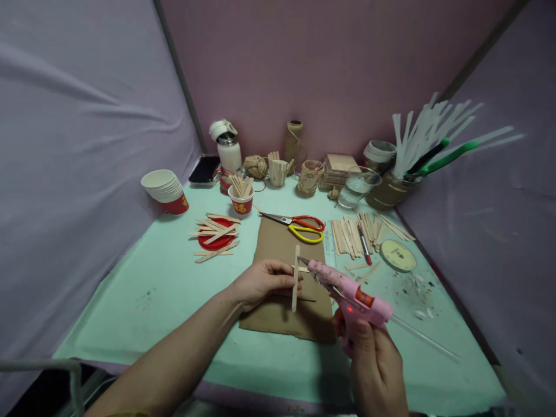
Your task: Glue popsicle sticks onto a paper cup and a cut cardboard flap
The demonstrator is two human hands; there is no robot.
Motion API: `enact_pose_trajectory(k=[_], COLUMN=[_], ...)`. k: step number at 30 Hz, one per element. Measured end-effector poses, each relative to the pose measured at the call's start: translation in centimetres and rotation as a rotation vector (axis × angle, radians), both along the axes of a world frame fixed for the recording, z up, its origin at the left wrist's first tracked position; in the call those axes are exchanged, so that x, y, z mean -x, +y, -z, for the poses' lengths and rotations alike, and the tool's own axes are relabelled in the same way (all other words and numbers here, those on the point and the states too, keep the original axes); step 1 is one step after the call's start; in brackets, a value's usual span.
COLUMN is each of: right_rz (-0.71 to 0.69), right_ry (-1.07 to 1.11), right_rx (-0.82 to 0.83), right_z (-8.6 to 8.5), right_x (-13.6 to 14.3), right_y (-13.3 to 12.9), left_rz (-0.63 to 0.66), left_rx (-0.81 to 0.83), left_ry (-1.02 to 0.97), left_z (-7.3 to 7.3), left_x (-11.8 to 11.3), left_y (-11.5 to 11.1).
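Observation:
My left hand (271, 282) pinches a wooden craft stick (296, 289), which stands nearly upright above a sheet of brown cardboard (278, 321). In my right hand (376, 359) is a pink hot glue gun (347, 289), gripped by its handle, a red light glowing on its side. Its nozzle points left, at or very close to the upper part of the stick; contact is hard to make out. A clear glue stick (428, 339) juts from the gun's back end. Scissors (299, 225) with red and yellow handles lie across the cardboard's far edge.
Craft sticks lie on a red lid (204, 243) at left and in rows (347, 236) at right, near a marker (364, 246) and a round yellow lid (398, 255). Behind stand paper cups (167, 191), a white bottle (229, 155), a plastic cup (354, 191) and a jar (388, 191) of white strips.

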State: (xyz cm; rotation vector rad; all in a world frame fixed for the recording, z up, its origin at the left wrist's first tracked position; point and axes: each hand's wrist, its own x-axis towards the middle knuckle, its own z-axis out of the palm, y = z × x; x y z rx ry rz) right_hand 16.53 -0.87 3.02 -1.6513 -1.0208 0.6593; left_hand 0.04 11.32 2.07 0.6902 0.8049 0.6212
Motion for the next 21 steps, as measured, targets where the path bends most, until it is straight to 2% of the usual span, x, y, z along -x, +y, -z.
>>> enact_pose_trajectory(k=[16, 21], right_rz=[-0.057, -0.112], right_ry=[-0.04, -0.034], right_rx=[0.018, 0.005], right_z=[0.03, -0.03], right_x=[-0.45, -0.41], right_y=[-0.47, -0.79], left_rz=[-0.071, -0.177], left_rx=[-0.015, -0.073], left_ry=[0.003, -0.017], left_z=[0.06, 0.35], left_x=[0.25, 0.57], left_y=[0.43, 0.95])
